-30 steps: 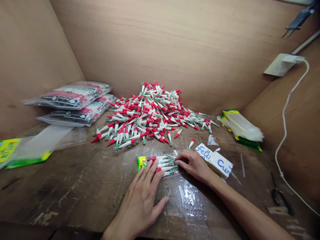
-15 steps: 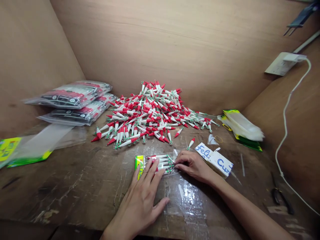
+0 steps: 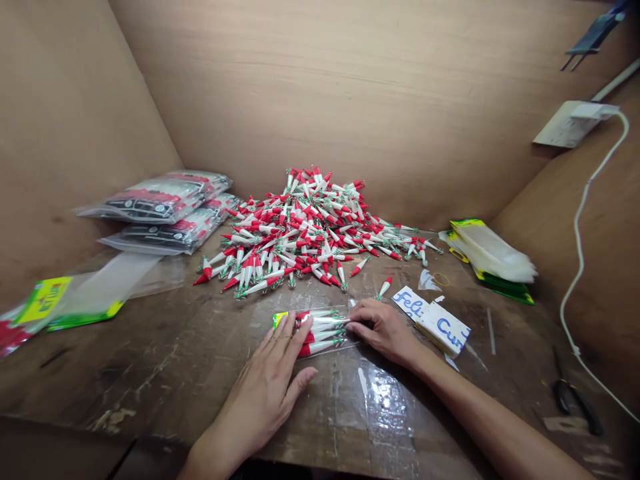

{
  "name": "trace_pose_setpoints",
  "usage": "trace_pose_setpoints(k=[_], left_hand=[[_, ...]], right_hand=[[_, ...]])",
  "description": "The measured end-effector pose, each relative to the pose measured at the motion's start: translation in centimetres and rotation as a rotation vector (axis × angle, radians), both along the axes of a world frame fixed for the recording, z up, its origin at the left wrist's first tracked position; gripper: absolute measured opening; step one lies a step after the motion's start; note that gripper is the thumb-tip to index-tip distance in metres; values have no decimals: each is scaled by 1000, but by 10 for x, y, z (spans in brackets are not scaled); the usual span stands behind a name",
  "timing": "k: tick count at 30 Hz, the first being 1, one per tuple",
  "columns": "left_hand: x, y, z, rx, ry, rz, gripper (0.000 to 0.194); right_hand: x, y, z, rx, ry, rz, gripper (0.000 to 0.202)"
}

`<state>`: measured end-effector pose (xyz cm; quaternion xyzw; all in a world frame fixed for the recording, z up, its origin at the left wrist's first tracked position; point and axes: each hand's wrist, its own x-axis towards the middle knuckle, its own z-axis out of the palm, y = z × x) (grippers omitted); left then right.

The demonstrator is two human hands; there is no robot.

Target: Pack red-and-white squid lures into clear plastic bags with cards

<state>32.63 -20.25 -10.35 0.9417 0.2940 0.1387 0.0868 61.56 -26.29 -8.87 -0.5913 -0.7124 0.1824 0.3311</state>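
Note:
A clear plastic packet (image 3: 325, 332) with a yellow and green header lies flat on the table, with several red-and-white lures side by side inside it. My left hand (image 3: 270, 380) rests with its fingers stretched over the header end, covering most of the label. At the packet's right end, my right hand (image 3: 383, 330) has thumb and forefinger pinched on the clear edge near the green hooks. Just behind my right hand lies a single loose lure (image 3: 385, 287).
A large heap of lures (image 3: 300, 227) stands at the back. Filled bags (image 3: 155, 200) are stacked left, near labelled packets (image 3: 50, 300). Right are handwritten white blocks (image 3: 443, 328), empty sleeves (image 3: 493, 250), pliers (image 3: 575, 403) and a hanging white cable (image 3: 577, 253).
My left hand has slid left and lies more over the header, exposing more of the red lure ends. My right hand stays at the packet's right end. The view has shifted slightly left.

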Motion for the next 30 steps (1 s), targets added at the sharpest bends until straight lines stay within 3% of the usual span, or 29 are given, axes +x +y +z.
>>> trace_pose_setpoints(k=[9,15,18,30], left_hand=[[6,-17,8,7,-89,-45,43],[8,-28,0,-33,-84,9,52],[7,-27,2,-51,-67,5,51],[9,-27,1,-45,-25,-29,72]], right_hand=[[4,-3,1,4,34,61,9],[0,0,-4,24,48,66,6],[-4,0,-5,29,26,36,4],[-9,-2,-4,10,55,36,8]])
